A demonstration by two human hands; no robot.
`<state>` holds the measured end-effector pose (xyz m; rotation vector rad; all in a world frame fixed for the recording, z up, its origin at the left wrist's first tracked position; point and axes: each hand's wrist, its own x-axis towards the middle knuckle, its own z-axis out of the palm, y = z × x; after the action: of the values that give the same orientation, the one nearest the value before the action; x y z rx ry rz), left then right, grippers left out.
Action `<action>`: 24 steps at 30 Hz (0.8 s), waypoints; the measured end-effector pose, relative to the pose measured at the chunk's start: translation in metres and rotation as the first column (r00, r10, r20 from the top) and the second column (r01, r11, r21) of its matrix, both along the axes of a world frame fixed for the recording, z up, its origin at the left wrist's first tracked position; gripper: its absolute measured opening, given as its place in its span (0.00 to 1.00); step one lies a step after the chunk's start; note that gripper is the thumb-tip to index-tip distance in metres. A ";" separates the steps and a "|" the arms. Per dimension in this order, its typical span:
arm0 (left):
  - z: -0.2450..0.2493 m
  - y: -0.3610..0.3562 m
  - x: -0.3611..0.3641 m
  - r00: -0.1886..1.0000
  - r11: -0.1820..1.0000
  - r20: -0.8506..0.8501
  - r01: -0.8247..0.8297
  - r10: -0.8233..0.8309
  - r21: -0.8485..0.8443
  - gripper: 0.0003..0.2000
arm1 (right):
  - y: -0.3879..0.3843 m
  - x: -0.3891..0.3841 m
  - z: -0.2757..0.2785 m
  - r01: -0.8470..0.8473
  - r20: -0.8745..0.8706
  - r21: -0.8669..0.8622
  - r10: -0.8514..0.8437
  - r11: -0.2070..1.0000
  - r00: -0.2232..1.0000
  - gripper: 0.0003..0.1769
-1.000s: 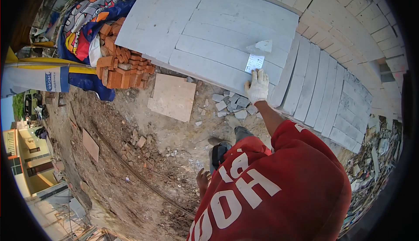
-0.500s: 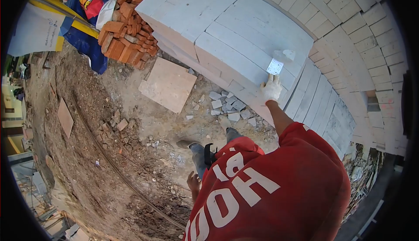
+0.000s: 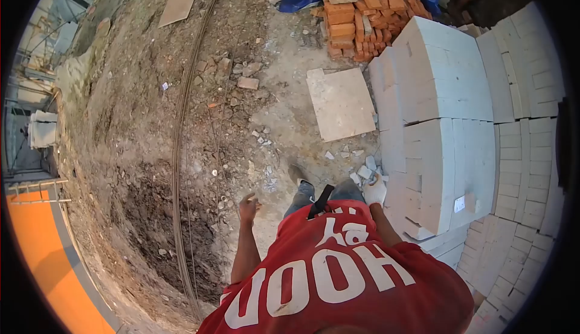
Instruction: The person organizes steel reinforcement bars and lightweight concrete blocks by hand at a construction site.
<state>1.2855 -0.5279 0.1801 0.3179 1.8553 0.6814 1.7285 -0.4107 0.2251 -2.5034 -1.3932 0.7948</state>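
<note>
My right hand (image 3: 376, 191), in a white work glove, hangs low beside my leg, next to the stack of pale blocks (image 3: 423, 152). Its fingers are small and partly lost against the broken grey chunks (image 3: 366, 171) on the ground behind them, so I cannot make out whether anything is held. My bare left hand (image 3: 249, 207) is out over the dirt with its fingers apart and nothing in them. A small white label (image 3: 460, 204) lies on one pale block.
Red bricks (image 3: 368, 19) are piled beyond a flat square board (image 3: 341, 104) on the ground. Long thin rods (image 3: 184, 104) run across the rubble-strewn dirt to my left. More pale blocks (image 3: 525, 171) are stacked at the right. An orange panel (image 3: 48, 261) shows at the lower left.
My view has swung left. My right hand has come off the block top and dropped to my side. The white lump beside the label no longer shows there. My left hand has moved outward.
</note>
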 end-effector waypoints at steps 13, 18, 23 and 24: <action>0.379 0.219 -0.007 0.765 0.251 0.378 -0.286 -0.521 0.925 0.15 | 0.083 0.029 -0.031 0.397 0.110 0.026 -0.397 0.917 0.911 0.39; 0.462 0.289 -0.004 0.518 -0.124 0.213 -0.540 -0.829 0.832 0.16 | 0.148 -0.058 -0.001 0.712 0.173 0.076 -0.712 0.698 0.680 0.35; 0.453 0.370 -0.030 0.402 -0.085 0.228 -0.627 -0.887 0.774 0.16 | 0.254 -0.098 -0.046 0.632 -0.048 0.021 -0.630 0.775 0.775 0.38; 0.454 0.389 -0.036 0.370 -0.073 0.230 -0.648 -0.900 0.758 0.17 | 0.280 -0.112 -0.048 0.614 -0.094 0.013 -0.610 0.789 0.787 0.39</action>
<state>1.2493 -0.1388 0.6345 0.9432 -0.4507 1.5531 1.6167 -0.1311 0.1773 -2.5977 -0.4785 0.6977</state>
